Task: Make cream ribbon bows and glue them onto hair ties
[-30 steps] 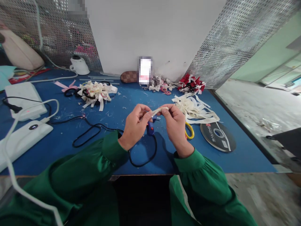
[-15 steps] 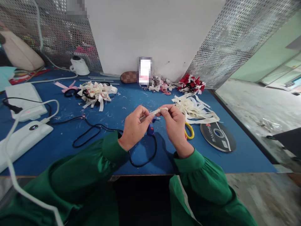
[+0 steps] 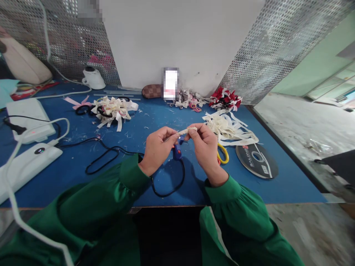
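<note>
We see one cream strip [image 3: 184,132] spanning two hands: the left hand [image 3: 158,149] pinches one end, the right hand [image 3: 204,146] the other, thumb and fingers clamped on it. Beneath this grip lies one blue tool [image 3: 176,154]. Right of it we count one yellow loop [image 3: 226,156], one ribbon pile [image 3: 226,127], one dark disc [image 3: 253,167]; left, one bow heap [image 3: 112,108]; beyond, one checkered case [image 3: 151,91].

Matt blue worktop [image 3: 130,173] across the middle. At centre, a cream cloth strip [image 3: 184,131]. Green cloth sleeves [image 3: 94,199] with a satiny sheen, lower left and right. Glossy yellow plastic handle [image 3: 227,154] right of centre. Perforated metal mesh [image 3: 257,59], upper right. Smooth white plastic box [image 3: 30,165], far left.
</note>
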